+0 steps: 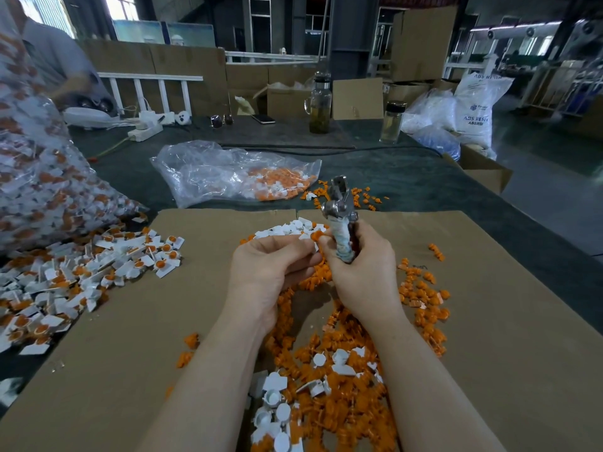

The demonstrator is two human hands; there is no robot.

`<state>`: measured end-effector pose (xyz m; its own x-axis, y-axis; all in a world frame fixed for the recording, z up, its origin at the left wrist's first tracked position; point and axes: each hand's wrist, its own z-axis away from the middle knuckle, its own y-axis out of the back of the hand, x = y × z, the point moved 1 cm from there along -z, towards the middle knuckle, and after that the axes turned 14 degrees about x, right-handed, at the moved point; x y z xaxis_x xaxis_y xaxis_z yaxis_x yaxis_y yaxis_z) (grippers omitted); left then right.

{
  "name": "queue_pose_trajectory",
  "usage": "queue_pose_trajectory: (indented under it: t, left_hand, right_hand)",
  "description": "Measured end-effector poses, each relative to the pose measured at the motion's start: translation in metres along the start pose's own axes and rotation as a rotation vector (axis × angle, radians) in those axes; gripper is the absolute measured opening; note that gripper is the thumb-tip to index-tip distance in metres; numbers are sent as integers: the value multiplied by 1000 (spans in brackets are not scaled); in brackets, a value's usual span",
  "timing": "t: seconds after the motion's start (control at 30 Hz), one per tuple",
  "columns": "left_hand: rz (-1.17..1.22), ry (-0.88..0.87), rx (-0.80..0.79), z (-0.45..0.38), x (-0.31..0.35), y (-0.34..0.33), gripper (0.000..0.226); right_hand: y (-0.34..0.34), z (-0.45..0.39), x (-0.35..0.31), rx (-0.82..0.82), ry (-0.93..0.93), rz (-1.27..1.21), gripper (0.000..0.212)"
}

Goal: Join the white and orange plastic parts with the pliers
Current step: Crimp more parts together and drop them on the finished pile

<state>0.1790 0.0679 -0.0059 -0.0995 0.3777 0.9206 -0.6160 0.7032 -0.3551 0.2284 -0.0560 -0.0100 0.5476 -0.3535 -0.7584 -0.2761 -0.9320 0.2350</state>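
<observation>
Head view. Right hand [360, 265] wrapped around the cloth-taped handles of the pliers [339, 220], metal head pointing up and away. Its thumb and forefinger also pinch a small orange part [316, 236] just left of the handles.

Left hand [270, 272] sits just beside the right, fingers curled, holding a white part [306, 244] at the fingertips, touching or nearly touching the orange part; exact contact not clear.

Both hands hover over a cardboard sheet [489, 321]. Below and around the wrists: loose orange pieces [346, 396] with some white caps [274, 386] mixed in. Just beyond the fingers: a small heap of white pieces [287, 230]. Far left of the left hand: a pile of joined white-and-orange parts [81, 278]. Beyond the pliers: a clear plastic bag [228, 174] holding more parts.
</observation>
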Motion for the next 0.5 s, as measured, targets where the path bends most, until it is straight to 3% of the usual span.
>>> queue_pose_trajectory:
  t: [0.5]
  left_hand:
    - [-100, -215, 53, 2, -2, -3, 11]
  right_hand:
    - [-3, 0, 2, 48, 18, 43, 14]
